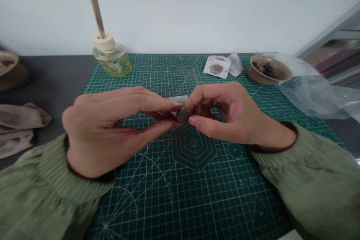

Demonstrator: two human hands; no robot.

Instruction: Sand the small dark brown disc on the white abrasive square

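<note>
Between my two hands is a small round grey-brown piece [183, 115] with a smooth face; its material I cannot tell. My left hand [112, 123] pinches it from the left, thumb below and fingers above. From the right, the thumb and curled fingers of my right hand [225, 112] close on its edge. Dark smudges mark the right fingers. Just behind the fingertips shows a whitish sheet [179, 99], mostly hidden by the hands. Under both hands lies a green cutting mat [194, 191] with a white grid.
A reed diffuser bottle [114, 60] stands at the back left. Stained white paper squares [216, 66] lie at the back, beside a brown bowl [264, 77] of dark bits and clear plastic [309, 90]. Another bowl [14, 75] and stained cloths [21, 118] are at left.
</note>
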